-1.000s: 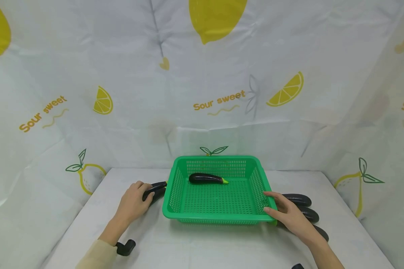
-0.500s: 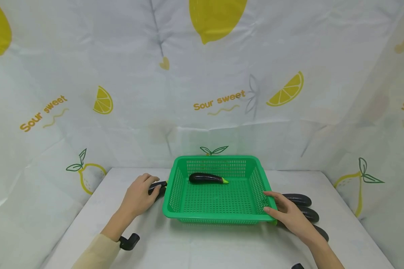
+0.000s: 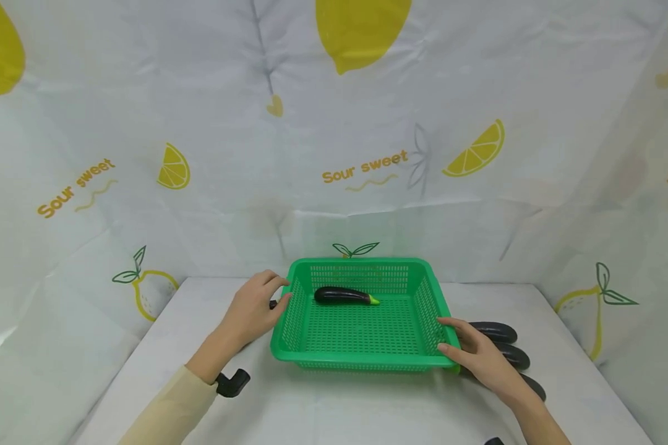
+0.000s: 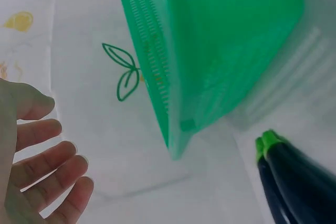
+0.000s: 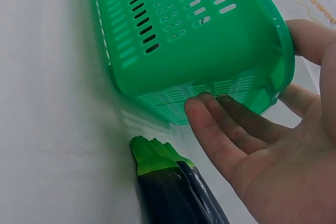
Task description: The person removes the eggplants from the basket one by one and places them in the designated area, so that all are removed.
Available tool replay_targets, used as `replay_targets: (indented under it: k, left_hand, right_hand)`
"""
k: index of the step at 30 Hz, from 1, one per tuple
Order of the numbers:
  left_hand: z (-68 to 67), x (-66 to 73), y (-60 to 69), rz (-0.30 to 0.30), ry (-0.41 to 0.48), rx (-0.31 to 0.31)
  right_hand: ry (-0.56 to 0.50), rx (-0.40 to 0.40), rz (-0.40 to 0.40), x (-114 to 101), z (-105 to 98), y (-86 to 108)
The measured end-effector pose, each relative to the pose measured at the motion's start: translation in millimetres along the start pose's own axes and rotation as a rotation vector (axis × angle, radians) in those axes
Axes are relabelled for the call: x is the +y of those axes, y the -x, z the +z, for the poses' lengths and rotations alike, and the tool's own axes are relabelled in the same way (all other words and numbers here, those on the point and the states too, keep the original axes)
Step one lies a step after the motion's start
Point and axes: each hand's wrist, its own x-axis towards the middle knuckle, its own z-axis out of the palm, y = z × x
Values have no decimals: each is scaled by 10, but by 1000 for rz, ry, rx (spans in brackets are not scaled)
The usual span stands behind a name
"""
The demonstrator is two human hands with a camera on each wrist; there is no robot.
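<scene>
A green plastic basket (image 3: 362,360) with slotted walls stands mid-table. One dark eggplant (image 3: 342,296) with a green stem lies inside it, toward the back. My right hand (image 3: 481,355) grips the basket's right rim, thumb and forefinger over the edge, other fingers along the outer wall. At the left rim is my left hand (image 3: 254,311), holding nothing; in the left wrist view its fingers (image 4: 55,174) are loosely bent and apart. Two eggplants (image 4: 302,182) lie left of the basket, mostly hidden by that hand in the head view.
Right of the basket, three eggplants (image 3: 495,332) lie side by side, partly behind my right hand and wrist. A white cloth with lemon prints (image 3: 367,210) hangs behind and beside the white table (image 3: 362,408).
My left hand has moved right and slightly up, from over the left eggplants to the basket's left rim. My right hand and the basket have stayed in place.
</scene>
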Motion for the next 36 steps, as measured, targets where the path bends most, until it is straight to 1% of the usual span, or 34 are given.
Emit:
replay_targets:
  k: [4,8,17,25,30,33,36]
  left_hand:
    - [30,77,-139,52,11,-12]
    - [81,131,-256,68,14,-45]
    - [194,189,-448,28,42,-139]
    - [284,232,-607,13,29,-227]
    - [356,254,-704,5,38,-262]
    - [417,249,-757,1,18,-297]
    - [485,232,-799,-13,-5,-348]
  right_hand:
    - [2,-9,6,1,-8,-2]
    - [5,-3,4,13,-7,-2]
    - [60,4,-11,-10,-7,-5]
    - [55,-8,19,-45,-19,9]
    - [56,-16,32,-35,-30,5]
    - [57,-16,31,-29,-32,-7]
    - [60,-17,30,-22,-28,-23]
